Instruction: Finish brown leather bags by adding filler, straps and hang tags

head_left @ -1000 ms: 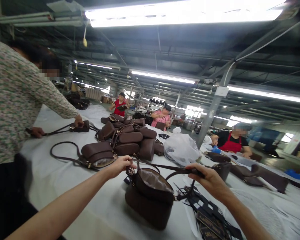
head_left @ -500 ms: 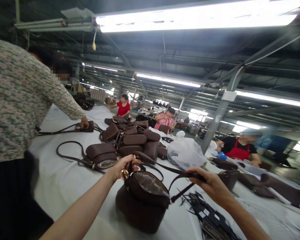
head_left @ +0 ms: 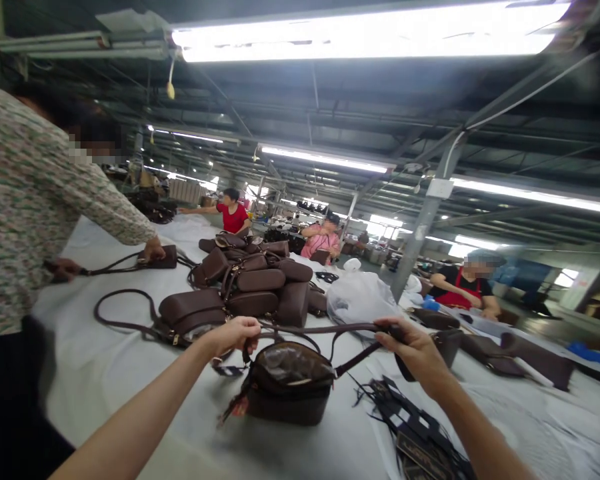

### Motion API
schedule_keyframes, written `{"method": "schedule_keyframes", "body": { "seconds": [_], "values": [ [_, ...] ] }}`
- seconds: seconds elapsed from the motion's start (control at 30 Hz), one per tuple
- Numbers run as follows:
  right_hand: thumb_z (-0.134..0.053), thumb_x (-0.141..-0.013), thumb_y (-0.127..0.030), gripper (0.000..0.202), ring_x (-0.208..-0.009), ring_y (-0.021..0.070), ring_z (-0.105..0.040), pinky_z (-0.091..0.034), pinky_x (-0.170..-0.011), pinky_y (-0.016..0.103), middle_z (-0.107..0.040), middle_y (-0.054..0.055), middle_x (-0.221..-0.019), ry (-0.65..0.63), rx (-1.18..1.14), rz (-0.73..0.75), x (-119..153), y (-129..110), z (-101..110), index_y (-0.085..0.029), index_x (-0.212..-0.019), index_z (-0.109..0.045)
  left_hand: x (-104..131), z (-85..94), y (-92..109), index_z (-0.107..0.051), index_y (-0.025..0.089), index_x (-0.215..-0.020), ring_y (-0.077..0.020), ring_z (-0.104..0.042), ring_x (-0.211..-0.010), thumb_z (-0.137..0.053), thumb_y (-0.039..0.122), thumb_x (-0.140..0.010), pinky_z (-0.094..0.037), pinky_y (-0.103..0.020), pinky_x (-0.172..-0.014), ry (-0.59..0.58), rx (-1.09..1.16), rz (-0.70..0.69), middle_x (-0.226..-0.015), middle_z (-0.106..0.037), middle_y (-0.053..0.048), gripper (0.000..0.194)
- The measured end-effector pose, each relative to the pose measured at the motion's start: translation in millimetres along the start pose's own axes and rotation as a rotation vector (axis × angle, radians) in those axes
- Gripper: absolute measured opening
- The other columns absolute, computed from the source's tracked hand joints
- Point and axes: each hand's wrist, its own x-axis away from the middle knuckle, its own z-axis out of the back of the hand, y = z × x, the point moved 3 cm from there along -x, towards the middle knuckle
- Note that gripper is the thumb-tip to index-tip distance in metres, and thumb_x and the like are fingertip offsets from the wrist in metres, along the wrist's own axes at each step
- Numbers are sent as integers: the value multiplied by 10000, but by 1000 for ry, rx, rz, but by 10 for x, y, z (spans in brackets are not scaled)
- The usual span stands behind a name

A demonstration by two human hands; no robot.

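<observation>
A dark brown handbag point(head_left: 290, 400) with its top open stands on the white-covered table; clear plastic shows inside. My left hand point(head_left: 240, 335) is closed on the bag's strap, above the bag's left side. To the right, my right hand point(head_left: 405, 343) grips another part of the same strap, which stretches between both hands over the opening. A tag and a tassel-like piece hang at the bag's left side. Black hang tags point(head_left: 415, 430) lie in a heap to the right of the bag.
Brown bags point(head_left: 255, 280) are piled behind, beside a clear plastic bag point(head_left: 363, 300). At left, a person in a floral sleeve point(head_left: 115, 207) handles a small bag point(head_left: 163, 257). More brown pieces point(head_left: 535, 357) lie at right. Other people stand farther back.
The bag has turned and tipped, showing more of its opening. My left hand has shifted slightly left, and the strap is straighter. The whole view has shifted a little.
</observation>
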Motion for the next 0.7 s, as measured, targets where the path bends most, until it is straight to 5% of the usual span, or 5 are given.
{"method": "schedule_keyframes", "body": {
  "seconds": [0.1,0.17,0.3,0.43,0.7],
  "values": [
    [-685,-670,-415,302,-674,166,-542,-431,-620,286,-623,-11,-717,-71,2,15,31,-37,-70,-205,-886,-665,-58,-34,192,-531,183,-675,-201,-569,-697,-660,280,-631,-438,-292,-657,102,-304,-17,-655,-579,-9,167],
    [-674,-679,-398,277,-686,169,-549,-439,-645,295,-629,-12,-725,-88,17,34,33,-87,-114,-207,-880,-663,-79,-175,444,-588,193,-701,-238,-557,-900,-667,170,-573,-424,-303,-803,150,-390,-185,-810,-610,-32,152],
    [-662,-685,-371,229,-682,169,-547,-444,-668,300,-633,-15,-721,-126,72,92,9,-252,-218,-216,-854,-668,-112,-817,957,-669,217,-947,-254,-525,-1034,-674,162,-623,-380,-303,-918,25,-572,-600,-1060,-606,-65,328],
    [-655,-694,-335,197,-673,158,-540,-434,-663,284,-631,-23,-728,-181,93,140,0,-382,-261,-214,-849,-660,-278,-1379,1143,-689,200,-861,-191,-550,-757,-708,210,-667,-397,-252,-690,-136,-784,-687,-864,-599,-35,195],
    [-598,-767,-357,198,-777,182,-589,-445,-742,298,-677,-6,-815,-171,245,153,57,-355,-56,-221,-895,-662,-364,-1383,1206,-655,191,-733,-144,-505,-605,-620,210,-742,-290,-230,-552,-106,-907,-661,-638,-586,9,41]
  ]
}}
